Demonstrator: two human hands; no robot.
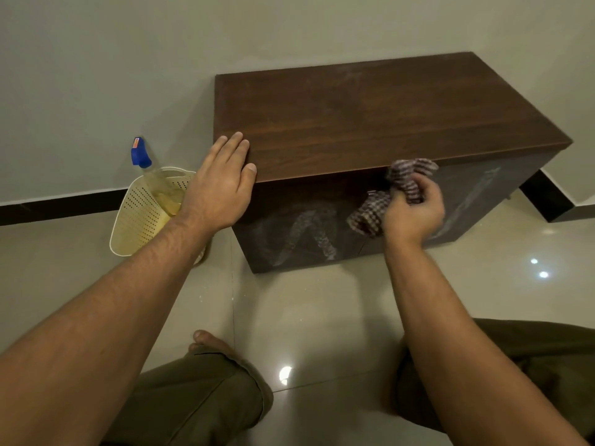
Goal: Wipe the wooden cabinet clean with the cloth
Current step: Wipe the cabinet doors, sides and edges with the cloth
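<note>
A low dark wooden cabinet [370, 117] stands against the wall, its top dusty toward the back right. My left hand [219, 185] lies flat with fingers apart on the cabinet's front left corner, holding nothing. My right hand [415, 214] is closed on a bunched checked brown and white cloth [402, 181], held against the glossy front face just under the top edge. A small metal handle [372, 194] shows beside the cloth. The front panel reflects the cloth and my arm.
A cream perforated plastic basket [141, 217] stands on the floor left of the cabinet, holding a spray bottle with a blue trigger head [140, 154]. The floor is glossy tile. My knees and a bare foot [209, 341] are close below.
</note>
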